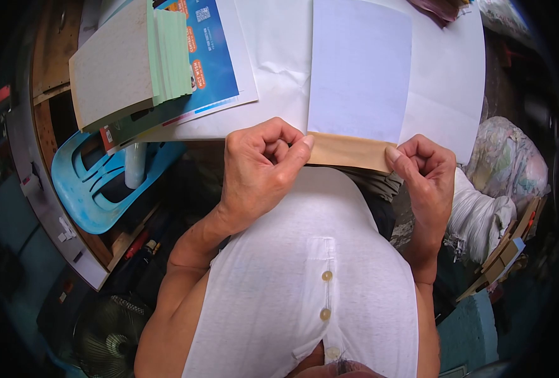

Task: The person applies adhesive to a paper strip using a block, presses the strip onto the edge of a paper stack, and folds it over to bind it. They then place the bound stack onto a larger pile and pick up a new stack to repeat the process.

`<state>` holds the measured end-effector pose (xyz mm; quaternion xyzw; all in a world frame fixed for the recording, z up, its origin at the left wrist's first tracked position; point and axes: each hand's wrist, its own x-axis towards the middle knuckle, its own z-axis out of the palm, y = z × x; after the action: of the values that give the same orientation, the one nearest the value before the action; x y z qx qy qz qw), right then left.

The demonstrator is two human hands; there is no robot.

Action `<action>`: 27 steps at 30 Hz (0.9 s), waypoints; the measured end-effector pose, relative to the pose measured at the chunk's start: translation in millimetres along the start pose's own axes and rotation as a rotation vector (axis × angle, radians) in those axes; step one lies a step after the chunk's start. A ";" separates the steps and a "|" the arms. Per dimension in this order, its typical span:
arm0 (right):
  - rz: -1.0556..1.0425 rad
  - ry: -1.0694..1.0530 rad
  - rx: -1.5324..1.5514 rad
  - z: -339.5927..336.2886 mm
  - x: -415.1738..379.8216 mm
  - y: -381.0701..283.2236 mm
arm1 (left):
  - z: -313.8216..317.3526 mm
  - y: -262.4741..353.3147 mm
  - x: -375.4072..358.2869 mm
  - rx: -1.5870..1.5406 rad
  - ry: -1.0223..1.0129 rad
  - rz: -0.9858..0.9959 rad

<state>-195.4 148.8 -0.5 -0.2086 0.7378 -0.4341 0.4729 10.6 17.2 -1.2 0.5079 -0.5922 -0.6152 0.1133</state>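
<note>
A strip of tan paper tape (350,152) runs along the near edge of a stack of pale bluish-white paper (360,72). My left hand (263,160) pinches the strip's left end between thumb and bent forefinger. At its right end, my right hand (425,173) grips the strip the same way, thumb on top. Between the hands the strip spans fairly flat, its lower edge hanging past the table's front edge. The paper lies on the white-covered table (279,94).
At the left, a grey-covered block with green page edges (172,57) rests on printed blue sheets (219,69). A blue plastic chair (96,189) stands below. To the right are a stuffed plastic bag (509,157) and a white bundle (478,214). A fan (112,340) is at lower left.
</note>
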 end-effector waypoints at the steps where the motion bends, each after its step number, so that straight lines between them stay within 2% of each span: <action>1: -0.002 -0.001 0.002 0.0 -0.1 -0.2 | 0.1 0.2 0.1 0.003 0.002 0.004; 9: 0.034 -0.004 0.061 3.6 -0.4 -1.4 | 1.1 3.8 -1.2 -0.027 0.022 -0.068; 14: 0.005 -0.011 0.043 3.9 1.1 1.6 | 0.8 -4.1 0.7 0.031 0.035 0.033; 27: 0.005 -0.010 0.007 2.7 3.5 0.9 | 4.6 -5.8 1.7 -0.023 0.070 0.025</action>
<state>-194.5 145.6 -3.6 -0.2072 0.7346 -0.4342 0.4784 9.0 20.3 -7.9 0.5203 -0.5871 -0.6024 0.1475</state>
